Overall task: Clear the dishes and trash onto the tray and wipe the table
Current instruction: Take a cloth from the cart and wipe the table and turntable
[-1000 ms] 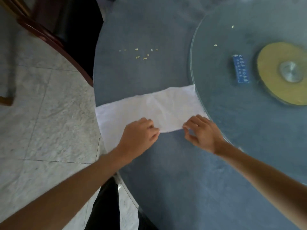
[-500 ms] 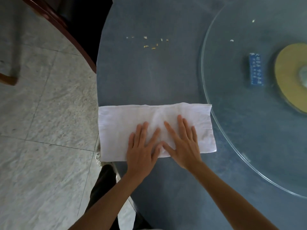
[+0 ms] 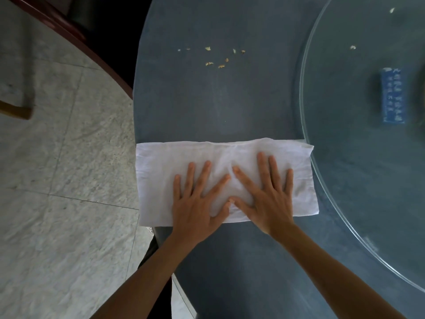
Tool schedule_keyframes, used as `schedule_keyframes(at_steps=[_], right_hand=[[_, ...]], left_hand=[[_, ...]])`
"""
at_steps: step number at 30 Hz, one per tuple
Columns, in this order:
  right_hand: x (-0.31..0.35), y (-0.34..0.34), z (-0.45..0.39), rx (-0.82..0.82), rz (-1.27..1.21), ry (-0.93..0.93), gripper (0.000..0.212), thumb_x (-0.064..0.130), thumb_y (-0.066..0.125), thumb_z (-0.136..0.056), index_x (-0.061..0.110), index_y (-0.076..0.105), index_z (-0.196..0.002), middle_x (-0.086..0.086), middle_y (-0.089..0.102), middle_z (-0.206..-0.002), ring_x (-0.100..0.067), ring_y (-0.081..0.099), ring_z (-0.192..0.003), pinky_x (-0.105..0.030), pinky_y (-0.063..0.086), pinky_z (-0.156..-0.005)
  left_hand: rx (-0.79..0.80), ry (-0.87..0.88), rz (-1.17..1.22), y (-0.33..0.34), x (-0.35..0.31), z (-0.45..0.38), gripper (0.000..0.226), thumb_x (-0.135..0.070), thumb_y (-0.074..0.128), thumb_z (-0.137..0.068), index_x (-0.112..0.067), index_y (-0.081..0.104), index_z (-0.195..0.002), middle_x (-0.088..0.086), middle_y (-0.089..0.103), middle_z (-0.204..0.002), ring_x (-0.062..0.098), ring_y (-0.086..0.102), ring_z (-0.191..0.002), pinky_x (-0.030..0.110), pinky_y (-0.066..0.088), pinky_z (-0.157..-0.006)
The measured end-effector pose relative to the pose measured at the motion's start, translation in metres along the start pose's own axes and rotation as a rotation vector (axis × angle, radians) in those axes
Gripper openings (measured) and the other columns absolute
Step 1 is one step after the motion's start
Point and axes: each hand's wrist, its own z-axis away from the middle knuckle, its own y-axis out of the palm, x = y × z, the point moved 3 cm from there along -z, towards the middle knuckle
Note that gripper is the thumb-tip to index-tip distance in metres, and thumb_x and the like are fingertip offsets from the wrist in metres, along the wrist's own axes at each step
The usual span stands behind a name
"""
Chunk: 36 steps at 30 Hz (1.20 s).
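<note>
Head view: a white cloth lies flat on the dark bench, its long axis running left to right, its left end at the bench edge above the floor and its right end just meeting the rim of the glass turntable. Both hands press it from the near side, palms down and fingers straight and spread: the left hand on the cloth's middle, the right hand beside it, thumbs almost touching. Neither grip closes on anything; each is released and flat, touching only the cloth. The crumbs lie straight ahead of the fingertips, well apart from the cloth's far edge, so a forward push across the short axis would likely carry it over them; the left hand looks slightly nearer their line. Two more crumbs and a blue packet sit on the turntable, to the right. No tray is in view.
</note>
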Motion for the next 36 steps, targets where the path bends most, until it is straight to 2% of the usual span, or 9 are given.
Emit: schedule_keyframes(at_steps=[7, 11, 20, 25, 31, 36], right_hand=[[0.006, -0.009, -0.061, 0.025, 0.001, 0.047, 0.076, 0.087, 0.026, -0.088, 0.06, 0.01, -0.156, -0.002, -0.009, -0.173, -0.036, -0.008, -0.158, -0.076, 0.006, -0.116], [0.014, -0.018, -0.123, -0.008, -0.017, 0.112, 0.075, 0.089, 0.017, -0.087, 0.061, 0.008, -0.156, 0.0, -0.008, -0.173, -0.036, -0.008, -0.158, -0.078, 0.006, -0.114], [0.018, -0.043, -0.263, -0.009, -0.036, 0.245, 0.07, 0.087, 0.016, -0.088, 0.066, -0.003, -0.152, 0.006, -0.017, -0.171, -0.033, -0.014, -0.157, -0.078, 0.0, -0.115], [0.015, -0.057, -0.324, -0.041, -0.071, 0.343, 0.067, 0.084, 0.024, -0.09, 0.068, 0.001, -0.151, 0.01, -0.017, -0.171, -0.03, -0.013, -0.158, -0.077, -0.001, -0.116], [0.007, -0.07, -0.378, -0.036, -0.105, 0.513, 0.069, 0.089, 0.013, -0.084, 0.071, -0.004, -0.149, 0.012, -0.021, -0.17, -0.026, -0.018, -0.157, -0.075, -0.005, -0.116], [-0.012, -0.081, -0.435, -0.056, -0.119, 0.603, 0.067, 0.089, 0.014, -0.084, 0.073, -0.004, -0.147, 0.012, -0.017, -0.171, -0.025, -0.016, -0.157, -0.074, -0.007, -0.116]], left_hand=[[-0.012, 0.041, -0.041, -0.013, 0.034, -0.058, 0.067, -0.074, 0.029, -0.095, -0.048, 0.019, -0.156, -0.002, 0.006, -0.17, 0.034, -0.002, -0.156, 0.065, 0.004, -0.12], [-0.035, 0.097, -0.065, -0.025, 0.067, -0.125, 0.065, -0.075, 0.025, -0.095, -0.05, 0.02, -0.155, -0.003, 0.006, -0.17, 0.034, 0.0, -0.156, 0.064, 0.006, -0.12], [-0.059, 0.189, 0.006, -0.053, 0.126, -0.273, 0.063, -0.076, 0.024, -0.094, -0.055, 0.019, -0.153, -0.008, 0.007, -0.17, 0.031, 0.001, -0.156, 0.062, 0.003, -0.121], [-0.082, 0.254, 0.02, -0.062, 0.141, -0.345, 0.061, -0.075, 0.024, -0.095, -0.056, 0.02, -0.153, -0.008, 0.009, -0.169, 0.03, 0.004, -0.156, 0.06, 0.003, -0.122], [-0.014, 0.416, 0.032, -0.076, 0.155, -0.431, 0.061, -0.076, 0.018, -0.095, -0.059, 0.01, -0.153, -0.012, 0.001, -0.169, 0.026, -0.007, -0.156, 0.057, -0.002, -0.123], [-0.018, 0.448, 0.051, -0.084, 0.152, -0.499, 0.058, -0.074, 0.016, -0.095, -0.061, 0.01, -0.152, -0.012, 0.003, -0.169, 0.027, -0.002, -0.156, 0.057, -0.001, -0.123]])
